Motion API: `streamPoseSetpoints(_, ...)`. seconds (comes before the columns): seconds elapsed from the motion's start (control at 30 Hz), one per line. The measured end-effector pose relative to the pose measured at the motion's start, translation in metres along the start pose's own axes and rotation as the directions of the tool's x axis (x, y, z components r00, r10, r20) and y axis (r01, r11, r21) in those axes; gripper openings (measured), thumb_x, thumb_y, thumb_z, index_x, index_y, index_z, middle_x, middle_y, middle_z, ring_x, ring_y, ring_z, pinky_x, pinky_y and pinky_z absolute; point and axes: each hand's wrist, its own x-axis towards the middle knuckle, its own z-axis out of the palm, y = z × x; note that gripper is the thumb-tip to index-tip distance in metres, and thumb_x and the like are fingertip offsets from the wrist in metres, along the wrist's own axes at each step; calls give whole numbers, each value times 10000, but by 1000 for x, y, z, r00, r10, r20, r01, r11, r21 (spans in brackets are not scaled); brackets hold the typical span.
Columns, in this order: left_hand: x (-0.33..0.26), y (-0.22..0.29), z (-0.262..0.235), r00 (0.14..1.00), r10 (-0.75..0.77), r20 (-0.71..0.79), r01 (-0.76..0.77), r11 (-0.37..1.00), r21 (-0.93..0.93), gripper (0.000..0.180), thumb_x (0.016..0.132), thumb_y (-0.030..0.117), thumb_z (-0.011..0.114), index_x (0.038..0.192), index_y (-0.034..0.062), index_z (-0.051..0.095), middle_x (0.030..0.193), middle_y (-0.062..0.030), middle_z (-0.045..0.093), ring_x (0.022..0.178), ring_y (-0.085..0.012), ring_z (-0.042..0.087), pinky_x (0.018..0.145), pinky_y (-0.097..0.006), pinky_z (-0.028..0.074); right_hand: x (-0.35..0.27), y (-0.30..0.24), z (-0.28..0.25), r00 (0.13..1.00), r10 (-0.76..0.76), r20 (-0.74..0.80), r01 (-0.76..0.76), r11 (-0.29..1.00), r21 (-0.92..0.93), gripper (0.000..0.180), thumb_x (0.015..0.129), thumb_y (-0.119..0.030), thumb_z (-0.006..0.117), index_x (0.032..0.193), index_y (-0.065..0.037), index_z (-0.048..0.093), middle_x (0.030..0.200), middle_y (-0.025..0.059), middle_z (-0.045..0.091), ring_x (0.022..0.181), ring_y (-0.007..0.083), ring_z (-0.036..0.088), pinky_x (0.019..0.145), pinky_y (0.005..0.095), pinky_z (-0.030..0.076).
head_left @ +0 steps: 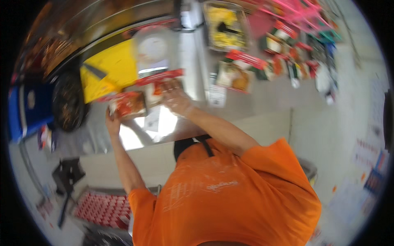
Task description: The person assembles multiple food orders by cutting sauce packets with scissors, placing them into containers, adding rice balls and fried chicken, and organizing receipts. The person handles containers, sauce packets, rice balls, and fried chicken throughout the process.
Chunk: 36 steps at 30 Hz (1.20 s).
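— Packaged meal trays sit under our hands at the near edge of the steel bench; we judge we're stacking or sleeving them.
— Left hand grasps the red tray's corner, right hand presses flat on top. Next calls for a steady lift.
— Yellow board, scale and more packs crowd close.

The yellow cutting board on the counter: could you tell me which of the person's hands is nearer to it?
Left. The left hand grips the left end of a red-banded food tray just below the yellow cutting board. The right hand rests on a second tray further right.
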Motion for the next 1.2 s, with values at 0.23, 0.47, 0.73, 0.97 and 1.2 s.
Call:
streamPoseSetpoints(0.23, -51, -8, 92, 975, 221, -14, -221, 975, -36, 592, 946, 196, 585, 1457, -28, 385, 1301, -233, 575, 1180, -320, 576, 1024, -403, 440, -27, 82, -37, 999, -29, -19, 26, 988, -154, 415, 863, -286, 581, 1215, -75, 648, 1387, 105, 549, 1322, 345, 452, 1169, 519, 282)
streamPoseSetpoints(0.47, -149, 51, 170, 776, 582, 244, -629, 740, 237, 280, 808, 126, 640, 1048, -18, 628, 1143, -242, 567, 1121, -420, 513, 1015, -500, 396, -23, 12, -58, 926, -88, -367, 120, 991, 65, 114, 782, -223, 652, 799, -114, 683, 891, 85, 679, 954, 262, 632, 839, 464, 463)
streamPoseSetpoints(0.73, -166, 38, 171, 891, 258, 373, -446, 647, 619, 449, 783, 209, 617, 1149, -51, 600, 1268, -256, 521, 1048, -368, 544, 933, -466, 455, 24, -18, -7, 986, -3, 164, 25, 991, -133, 149, 757, -162, 627, 841, -87, 724, 920, 131, 697, 941, 291, 648, 743, 454, 488)
streamPoseSetpoints(0.97, -98, 37, 101, 661, 494, 564, -647, 757, 96, 287, 864, 229, 623, 1012, -8, 689, 873, -179, 695, 845, -335, 664, 811, -459, 517, 24, -32, -24, 913, 178, 367, -135, 981, -139, 277, 821, -222, 622, 999, -31, 714, 982, 173, 715, 926, 344, 685, 788, 438, 533)
streamPoseSetpoints(1.2, 38, 150, -151, 792, 502, -347, -543, 839, -24, 115, 899, 66, 620, 878, -31, 677, 731, -126, 680, 678, -188, 669, 637, -315, 519, 216, -153, -300, 844, 311, -436, -7, 821, 571, 242, 981, -193, 548, 1128, -15, 621, 912, 104, 634, 805, 200, 581, 739, 351, 491)
